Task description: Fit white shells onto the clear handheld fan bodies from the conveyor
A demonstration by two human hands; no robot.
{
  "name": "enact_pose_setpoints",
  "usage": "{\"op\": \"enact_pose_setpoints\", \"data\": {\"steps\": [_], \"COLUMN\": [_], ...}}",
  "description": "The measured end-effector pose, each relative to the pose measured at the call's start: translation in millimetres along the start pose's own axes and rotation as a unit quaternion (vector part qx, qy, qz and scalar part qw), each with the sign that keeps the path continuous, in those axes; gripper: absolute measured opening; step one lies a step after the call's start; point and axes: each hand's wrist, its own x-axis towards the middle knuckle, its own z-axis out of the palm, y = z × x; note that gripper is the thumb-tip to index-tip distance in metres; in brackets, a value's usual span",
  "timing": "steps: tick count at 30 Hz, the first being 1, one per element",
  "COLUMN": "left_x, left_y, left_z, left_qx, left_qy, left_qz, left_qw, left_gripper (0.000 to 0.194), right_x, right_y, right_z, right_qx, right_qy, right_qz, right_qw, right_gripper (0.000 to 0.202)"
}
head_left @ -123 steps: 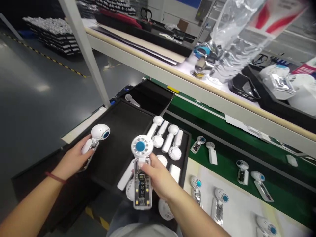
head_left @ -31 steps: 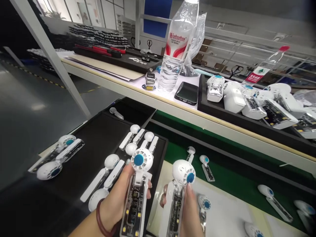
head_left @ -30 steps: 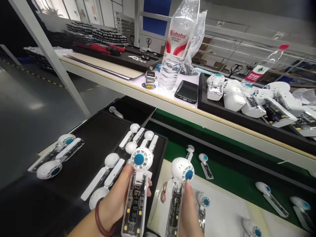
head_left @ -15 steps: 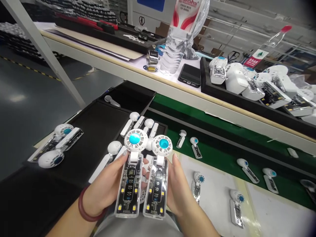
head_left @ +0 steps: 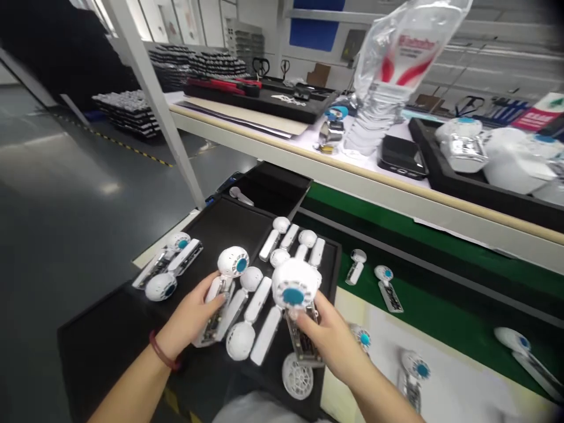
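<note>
My left hand [head_left: 191, 317] is closed around the clear handle of a small white handheld fan [head_left: 232, 261] with a blue centre, over the black tray [head_left: 118, 311]. In my right hand [head_left: 335, 338] is a second handheld fan [head_left: 296, 279], its head tilted toward me and its circuit-board handle pointing down. Between and behind both hands lie several white fans [head_left: 240, 341] in the tray, handles side by side. A round white grille [head_left: 297, 376] rests below the right-hand fan. Two more fans [head_left: 170, 267] lie at the tray's left.
Above runs a shelf [head_left: 282, 155] bearing a water bottle [head_left: 383, 100], a phone [head_left: 402, 155], a metal counter [head_left: 331, 130] and a black box of fans [head_left: 449, 182]. More fans [head_left: 388, 288] lie on the green belt [head_left: 440, 294] at right. A shelf post [head_left: 154, 94] stands at left.
My hands have moved apart. The two fans, side by side and facing me before, are now separated over the tray and tilted. The view has swung left.
</note>
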Motion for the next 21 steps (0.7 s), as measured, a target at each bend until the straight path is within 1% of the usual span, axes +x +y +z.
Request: {"op": "enact_pose_setpoints", "data": {"steps": [1, 2, 3, 5, 7, 9, 10, 11, 12, 13, 15, 18, 19, 21], "left_x": [9.0, 17.9, 26.5, 41.8, 53.9, 61.8, 64.2, 65.7, 66.6, 67.2, 69.3, 77.8, 82.0, 89.9], "left_y": [-15.4, -28.8, -40.0, -56.2, -66.3, -73.2, -75.8, -77.9, -79.4, -80.3, -80.4, -80.3, -81.0, -84.1], "left_z": [-11.9, -22.8, -32.2, -44.7, -49.5, -49.5, -49.0, -49.0, -49.8, -51.7, -58.8, -73.4, -77.6, -83.5], "left_qx": [0.065, 0.109, 0.136, 0.194, 0.240, 0.277, 0.293, 0.308, 0.322, 0.336, 0.364, 0.411, 0.424, 0.442], "left_qy": [0.033, 0.053, 0.064, 0.073, 0.074, 0.067, 0.060, 0.053, 0.047, 0.047, 0.066, 0.122, 0.132, 0.130], "left_qz": [-0.011, -0.023, -0.032, -0.035, -0.029, -0.022, -0.020, -0.017, -0.015, -0.012, 0.000, -0.002, -0.011, -0.028], "left_qw": [0.997, 0.992, 0.988, 0.978, 0.967, 0.958, 0.954, 0.950, 0.945, 0.941, 0.929, 0.903, 0.896, 0.887], "left_gripper": [0.053, 0.050, 0.048, 0.043, 0.040, 0.039, 0.038, 0.038, 0.038, 0.037, 0.037, 0.044, 0.045, 0.042], "right_x": [9.9, 21.1, 33.6, 62.4, 94.6, 126.1, 139.9, 151.6, 161.0, 167.8, 174.4, 173.8, 173.0, 172.9], "right_y": [-0.7, -1.7, -2.5, -1.6, 4.6, 15.8, 22.3, 28.9, 35.1, 40.8, 49.9, 57.1, 57.8, 56.8], "right_z": [3.9, 9.5, 17.2, 38.8, 66.9, 97.3, 111.7, 124.9, 136.4, 146.0, 159.5, 168.1, 169.2, 170.8], "right_qx": [-0.087, -0.170, -0.247, -0.378, -0.476, -0.557, -0.587, -0.606, -0.616, -0.618, -0.617, -0.615, -0.613, -0.607], "right_qy": [-0.026, -0.054, -0.078, -0.110, -0.130, -0.159, -0.176, -0.191, -0.206, -0.217, -0.228, -0.223, -0.217, -0.208], "right_qz": [-0.052, -0.103, -0.151, -0.243, -0.320, -0.356, -0.361, -0.361, -0.362, -0.364, -0.372, -0.386, -0.395, -0.421], "right_qw": [0.995, 0.979, 0.954, 0.886, 0.809, 0.733, 0.703, 0.683, 0.669, 0.662, 0.655, 0.651, 0.649, 0.641], "right_gripper": [0.037, 0.037, 0.041, 0.045, 0.038, 0.028, 0.025, 0.023, 0.021, 0.019, 0.017, 0.019, 0.021, 0.023]}}
